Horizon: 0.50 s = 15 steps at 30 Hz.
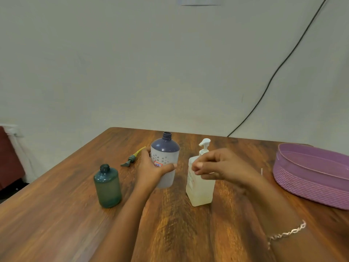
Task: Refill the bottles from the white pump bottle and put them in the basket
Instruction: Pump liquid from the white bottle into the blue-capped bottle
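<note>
So, risk rundown, biggest thing first. The desk [179,233] is flat wood, no trouble there, and the pump bottle [200,190] stands upright in the middle of it, so I'll place everything off that.

The basket [311,178] sits well to the right of the pump bottle. No bottle shows in the part of it I can see, so my guess is we're early in the job.

The pump bottle is the main worry. The right hand [221,167] hovers in front of its neck, fingers curled with the thumb close to the fingertips. It's blurry, so I can't tell if it's pinching anything or even touching the bottle. Pressing the pump with the base unsteadied could tip it or squirt wide.

The purple bottle [166,150] is just left of the pump bottle, cap off, with the left hand [153,169] wrapped round its body. The mouth is narrow, so unless it's lined up under the nozzle, liquid lands on the desk.

The green bottle [108,188] stands farther left, open too, with nobody holding it. The left forearm passes near it, so a nudge could topple it.

The pump head [132,158] lies on its side, back-left of the pump bottle. Easy to knock off or put on the wrong bottle.
</note>
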### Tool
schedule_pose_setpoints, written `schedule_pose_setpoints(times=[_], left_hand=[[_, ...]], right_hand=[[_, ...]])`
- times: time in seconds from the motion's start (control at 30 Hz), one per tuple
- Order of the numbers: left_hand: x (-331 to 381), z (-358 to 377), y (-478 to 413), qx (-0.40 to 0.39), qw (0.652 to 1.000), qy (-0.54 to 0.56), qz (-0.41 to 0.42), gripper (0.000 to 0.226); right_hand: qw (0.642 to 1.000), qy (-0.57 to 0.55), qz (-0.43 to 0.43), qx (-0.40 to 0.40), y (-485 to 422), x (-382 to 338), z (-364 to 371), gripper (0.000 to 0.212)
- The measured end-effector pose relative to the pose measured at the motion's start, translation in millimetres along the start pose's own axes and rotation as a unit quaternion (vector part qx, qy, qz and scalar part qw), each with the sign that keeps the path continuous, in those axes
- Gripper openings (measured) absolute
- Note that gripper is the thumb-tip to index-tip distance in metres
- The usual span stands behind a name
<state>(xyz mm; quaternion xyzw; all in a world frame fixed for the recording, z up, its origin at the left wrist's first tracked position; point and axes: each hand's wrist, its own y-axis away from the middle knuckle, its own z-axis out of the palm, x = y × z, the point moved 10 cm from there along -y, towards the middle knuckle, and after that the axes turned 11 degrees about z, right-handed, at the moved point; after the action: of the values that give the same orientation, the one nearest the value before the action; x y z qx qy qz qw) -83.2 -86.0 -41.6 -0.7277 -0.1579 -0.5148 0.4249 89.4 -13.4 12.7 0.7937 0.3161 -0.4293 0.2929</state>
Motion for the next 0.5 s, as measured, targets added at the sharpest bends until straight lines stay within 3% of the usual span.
schedule_pose_setpoints(times=[0.1,0.2,0.5], left_hand=[[6,6,7,-0.034,0.999,0.006,-0.005,0.066],[8,12,14,-0.073,0.997,-0.011,-0.014,0.076],[6,24,34,-0.184,0.979,-0.067,-0.057,0.098]], right_hand=[[0.996,-0.032,-0.015,0.087,1,-12,-53,0.014],[0.985,-0.039,-0.040,0.165,-16,-28,-87,0.015],[0.990,0.088,0.054,0.100,-94,-38,-60,0.021]])
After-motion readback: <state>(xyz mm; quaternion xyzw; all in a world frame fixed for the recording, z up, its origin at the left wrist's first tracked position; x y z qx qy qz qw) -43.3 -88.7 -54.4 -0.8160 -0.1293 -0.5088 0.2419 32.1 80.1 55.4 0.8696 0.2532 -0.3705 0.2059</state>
